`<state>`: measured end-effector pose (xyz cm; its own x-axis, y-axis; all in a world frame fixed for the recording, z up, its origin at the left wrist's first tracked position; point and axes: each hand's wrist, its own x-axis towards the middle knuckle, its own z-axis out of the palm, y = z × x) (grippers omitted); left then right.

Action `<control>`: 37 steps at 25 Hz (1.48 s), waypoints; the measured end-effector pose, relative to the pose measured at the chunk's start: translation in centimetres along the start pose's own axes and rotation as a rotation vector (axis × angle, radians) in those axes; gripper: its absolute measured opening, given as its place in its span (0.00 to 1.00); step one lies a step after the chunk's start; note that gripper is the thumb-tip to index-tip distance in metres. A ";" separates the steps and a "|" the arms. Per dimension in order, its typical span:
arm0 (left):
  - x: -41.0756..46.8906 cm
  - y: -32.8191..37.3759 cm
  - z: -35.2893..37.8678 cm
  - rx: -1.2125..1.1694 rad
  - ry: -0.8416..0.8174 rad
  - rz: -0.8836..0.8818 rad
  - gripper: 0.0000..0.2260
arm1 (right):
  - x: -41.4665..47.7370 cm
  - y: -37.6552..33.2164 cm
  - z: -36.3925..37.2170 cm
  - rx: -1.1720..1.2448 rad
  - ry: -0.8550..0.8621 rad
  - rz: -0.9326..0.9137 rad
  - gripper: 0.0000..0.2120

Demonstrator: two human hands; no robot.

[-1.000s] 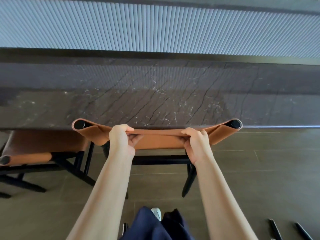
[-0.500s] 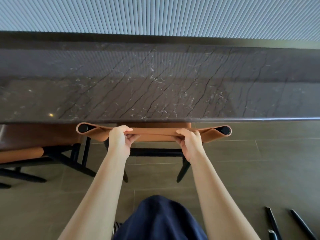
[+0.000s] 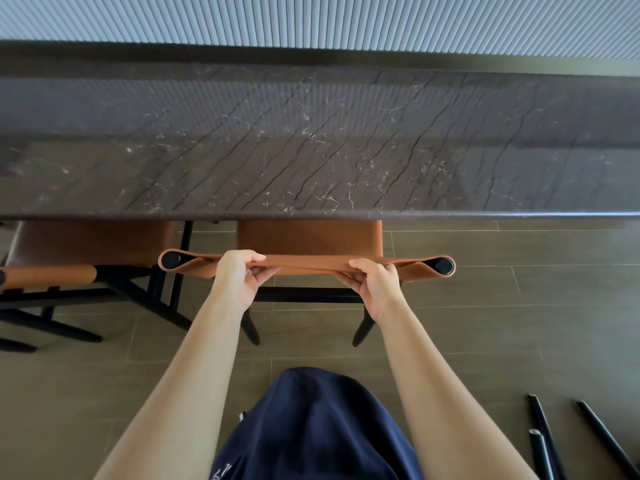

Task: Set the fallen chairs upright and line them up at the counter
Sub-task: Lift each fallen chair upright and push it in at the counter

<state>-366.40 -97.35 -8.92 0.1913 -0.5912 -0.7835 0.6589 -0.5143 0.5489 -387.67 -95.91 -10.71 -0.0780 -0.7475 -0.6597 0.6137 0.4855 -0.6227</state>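
Note:
An upright chair with a tan leather seat [image 3: 308, 239] and black legs stands in front of me, its seat partly under the dark marble counter [image 3: 311, 150]. My left hand [image 3: 239, 275] and my right hand [image 3: 375, 285] both grip the top of its tan leather backrest [image 3: 308, 263], stretched between two black posts. A second tan chair [image 3: 90, 242] stands upright to the left, also tucked at the counter. Black legs of another chair [image 3: 543, 441] lie on the floor at the bottom right; the rest of it is out of view.
The counter's front edge [image 3: 485, 214] runs across the whole view, with a ribbed grey wall [image 3: 311, 19] behind it. Brown floor tiles [image 3: 502, 306] stretch to the right of the held chair. My dark blue clothing [image 3: 311, 427] fills the bottom centre.
The held chair has slid forward, so its seat now sits further under the counter. My view has moved closer and looks more steeply down.

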 end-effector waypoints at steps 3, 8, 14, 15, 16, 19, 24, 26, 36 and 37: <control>-0.4 -1.2 -1.3 0.004 -0.009 -0.005 0.10 | -0.9 1.3 -0.9 -0.003 0.023 0.010 0.12; -1.0 -3.1 -3.2 0.008 0.020 -0.051 0.09 | -1.8 3.5 -2.1 0.040 0.111 0.034 0.13; -1.2 -3.8 -4.4 0.026 0.012 -0.076 0.10 | -2.2 4.8 -2.5 0.024 0.143 0.043 0.12; -1.2 -3.7 -4.4 0.025 0.009 -0.077 0.10 | -2.2 4.8 -2.5 0.025 0.142 0.045 0.13; -1.1 -3.8 -4.5 0.024 0.005 -0.080 0.10 | -2.1 4.8 -2.6 0.022 0.138 0.047 0.13; -0.9 -4.0 -4.7 0.021 -0.022 -0.087 0.11 | -2.3 4.8 -2.6 0.002 0.136 0.048 0.13; -1.1 -4.2 -5.2 0.038 -0.016 -0.093 0.10 | -2.9 4.4 -2.8 -0.061 0.115 0.087 0.08; -1.7 -4.7 -5.5 0.063 -0.032 -0.072 0.12 | -3.6 4.5 -3.2 -0.176 0.119 0.068 0.07; -10.2 -9.4 -7.9 0.155 -0.237 0.192 0.14 | -13.6 4.9 -9.3 -0.253 0.095 -0.097 0.11; -12.1 -10.6 -8.4 0.175 -0.256 0.222 0.13 | -15.5 5.3 -10.4 -0.270 0.087 -0.121 0.11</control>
<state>-369.58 -79.49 -7.70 0.1134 -0.8247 -0.5541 0.4832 -0.4415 0.7560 -391.38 -76.99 -8.20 -0.2122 -0.7711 -0.6003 0.3657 0.5070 -0.7805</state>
